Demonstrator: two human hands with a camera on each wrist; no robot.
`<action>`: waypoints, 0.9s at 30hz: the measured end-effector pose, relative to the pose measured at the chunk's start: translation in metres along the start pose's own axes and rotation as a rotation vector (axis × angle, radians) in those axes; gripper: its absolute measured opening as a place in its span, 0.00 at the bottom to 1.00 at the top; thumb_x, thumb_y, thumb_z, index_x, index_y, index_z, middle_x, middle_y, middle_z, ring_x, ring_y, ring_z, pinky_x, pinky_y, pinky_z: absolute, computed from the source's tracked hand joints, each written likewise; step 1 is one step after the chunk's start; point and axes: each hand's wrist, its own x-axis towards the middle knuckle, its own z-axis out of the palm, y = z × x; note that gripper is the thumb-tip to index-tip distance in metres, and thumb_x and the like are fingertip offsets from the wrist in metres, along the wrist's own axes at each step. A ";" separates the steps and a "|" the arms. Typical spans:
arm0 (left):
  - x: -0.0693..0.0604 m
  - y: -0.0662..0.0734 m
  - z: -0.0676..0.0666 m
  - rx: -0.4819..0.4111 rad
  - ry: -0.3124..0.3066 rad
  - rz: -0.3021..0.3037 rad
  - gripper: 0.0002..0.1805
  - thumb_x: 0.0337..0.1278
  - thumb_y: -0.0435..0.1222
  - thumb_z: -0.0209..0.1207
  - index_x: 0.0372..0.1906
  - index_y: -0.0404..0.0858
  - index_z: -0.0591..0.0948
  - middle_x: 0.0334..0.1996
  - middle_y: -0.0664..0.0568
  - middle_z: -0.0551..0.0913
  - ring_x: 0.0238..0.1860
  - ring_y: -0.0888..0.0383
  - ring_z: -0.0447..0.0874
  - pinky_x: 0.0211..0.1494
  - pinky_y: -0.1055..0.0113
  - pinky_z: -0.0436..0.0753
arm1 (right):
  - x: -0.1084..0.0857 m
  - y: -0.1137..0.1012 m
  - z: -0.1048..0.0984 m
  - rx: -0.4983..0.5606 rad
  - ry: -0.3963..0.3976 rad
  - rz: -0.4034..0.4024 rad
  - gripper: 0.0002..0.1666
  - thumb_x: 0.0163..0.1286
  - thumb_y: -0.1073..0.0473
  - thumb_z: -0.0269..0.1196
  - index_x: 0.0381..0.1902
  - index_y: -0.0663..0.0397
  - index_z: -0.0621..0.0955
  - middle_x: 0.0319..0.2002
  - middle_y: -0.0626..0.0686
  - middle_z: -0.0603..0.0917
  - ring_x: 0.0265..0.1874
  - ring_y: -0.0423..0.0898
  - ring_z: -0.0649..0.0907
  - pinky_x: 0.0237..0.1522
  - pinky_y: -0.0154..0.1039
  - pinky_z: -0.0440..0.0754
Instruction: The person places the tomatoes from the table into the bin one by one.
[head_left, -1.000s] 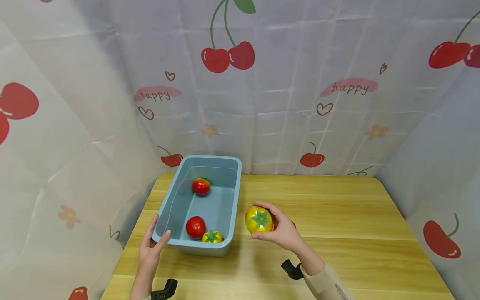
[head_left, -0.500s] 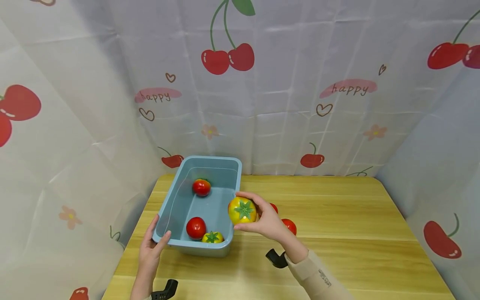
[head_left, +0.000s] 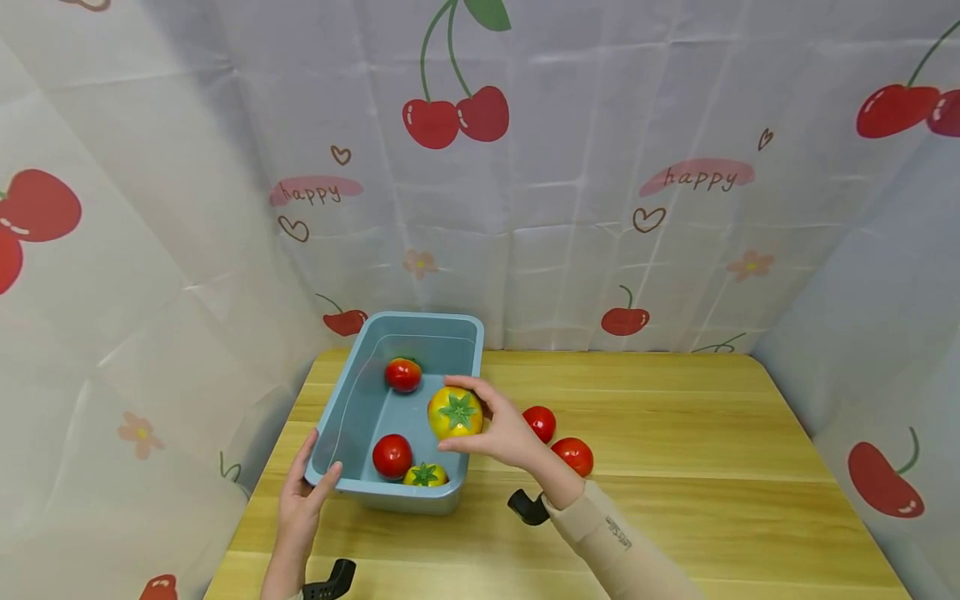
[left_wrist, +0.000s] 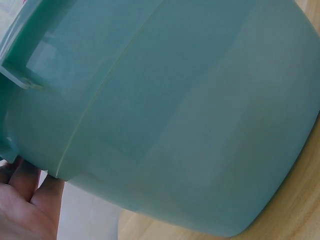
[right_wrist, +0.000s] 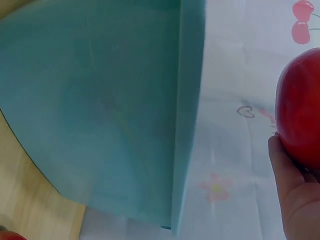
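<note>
My left hand [head_left: 300,500] grips the front left corner of the blue plastic bin [head_left: 478,358], thumb over the rim and fingers on the outside. In the left wrist view the bin's wall [left_wrist: 165,115] fills most of the picture. A yellow tomato [head_left: 455,412] with a green star-shaped top is held between the thumb and fingers of my right hand [head_left: 498,429], over the bin's right rim. Its underside shows red in the right wrist view. Inside the bin lie a red tomato [head_left: 392,457], a smaller-looking yellow tomato [head_left: 425,475] and a red-orange tomato [head_left: 403,375] farther back.
Two red tomatoes, a rear one [head_left: 540,423] and a front one [head_left: 574,456], lie on the wooden table [head_left: 675,417] right of the bin, by my right forearm. A cherry-printed curtain [head_left: 562,208] closes off the back and both sides.
My right hand has carried the yellow tomato leftward from over the table to over the bin, uncovering two red tomatoes on the table. The left hand and the bin stay in place.
</note>
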 end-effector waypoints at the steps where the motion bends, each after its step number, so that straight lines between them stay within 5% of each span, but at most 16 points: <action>1: 0.000 0.000 0.000 0.000 0.000 0.000 0.38 0.61 0.29 0.58 0.73 0.43 0.56 0.73 0.48 0.48 0.69 0.46 0.48 0.50 0.84 0.69 | 0.002 0.002 0.001 -0.001 -0.003 0.002 0.43 0.49 0.55 0.75 0.63 0.37 0.69 0.57 0.46 0.71 0.50 0.46 0.75 0.47 0.41 0.79; 13: 0.000 0.000 0.000 -0.005 -0.008 -0.004 0.38 0.61 0.29 0.58 0.73 0.43 0.56 0.73 0.48 0.47 0.69 0.46 0.47 0.50 0.83 0.69 | 0.013 0.023 0.016 -0.048 -0.035 0.051 0.43 0.51 0.56 0.75 0.64 0.41 0.69 0.59 0.45 0.70 0.50 0.45 0.74 0.48 0.38 0.77; 21: 0.000 0.000 0.000 0.014 -0.015 -0.007 0.38 0.61 0.29 0.58 0.73 0.45 0.56 0.74 0.48 0.46 0.69 0.45 0.47 0.50 0.84 0.69 | 0.014 0.028 0.021 -0.181 -0.045 0.013 0.44 0.49 0.51 0.75 0.64 0.41 0.69 0.61 0.46 0.70 0.51 0.44 0.74 0.49 0.36 0.76; 27: 0.000 -0.001 -0.001 0.011 -0.013 -0.002 0.38 0.61 0.29 0.57 0.73 0.45 0.56 0.74 0.48 0.47 0.69 0.45 0.47 0.50 0.84 0.69 | 0.015 0.028 0.023 -0.158 -0.050 0.034 0.44 0.50 0.57 0.75 0.65 0.45 0.68 0.62 0.48 0.70 0.53 0.46 0.74 0.53 0.40 0.74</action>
